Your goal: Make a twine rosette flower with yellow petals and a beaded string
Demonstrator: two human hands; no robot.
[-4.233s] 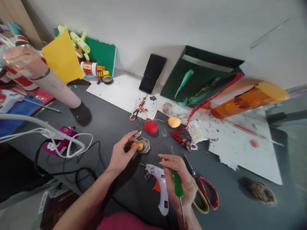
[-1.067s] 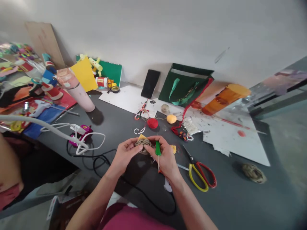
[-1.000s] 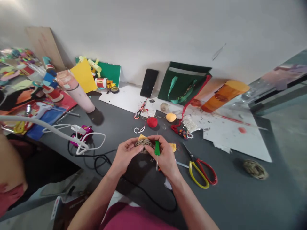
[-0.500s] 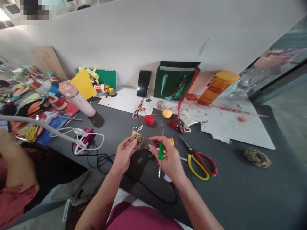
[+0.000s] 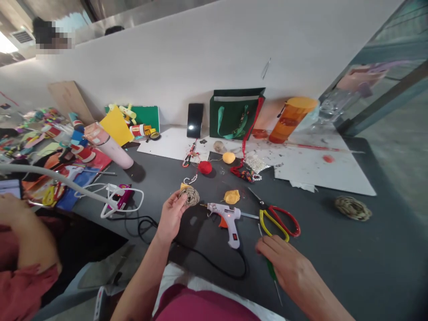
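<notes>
My left hand (image 5: 172, 215) pinches a round, coiled brown-and-beige fabric rosette (image 5: 190, 196) between thumb and fingers, with a bit of yellow behind it. Low over the table at right, my right hand (image 5: 279, 256) has its fingers closed around a thin metal tool with a green handle (image 5: 271, 270); whether the tool rests on the table I cannot tell. Between both hands lies a white glue gun (image 5: 230, 218) with an orange trigger, its nozzle toward the rosette. Scissors (image 5: 274, 218) with red and yellow handles lie just beyond my right hand. A yellow fabric piece (image 5: 232, 196) sits behind the glue gun.
A second rosette (image 5: 353, 208) lies at right. Red yarn ball (image 5: 205, 167), beads, a phone (image 5: 195, 120), a green bag (image 5: 234, 113) and an orange bottle (image 5: 290, 120) stand farther back. A pink tumbler (image 5: 110, 145) and cables are at left, beside another person's arm (image 5: 30, 236).
My right hand has moved right and toward me with the green-handled tool, away from the rosette, uncovering the glue gun. My left hand still holds the rosette. The view has shifted slightly.
</notes>
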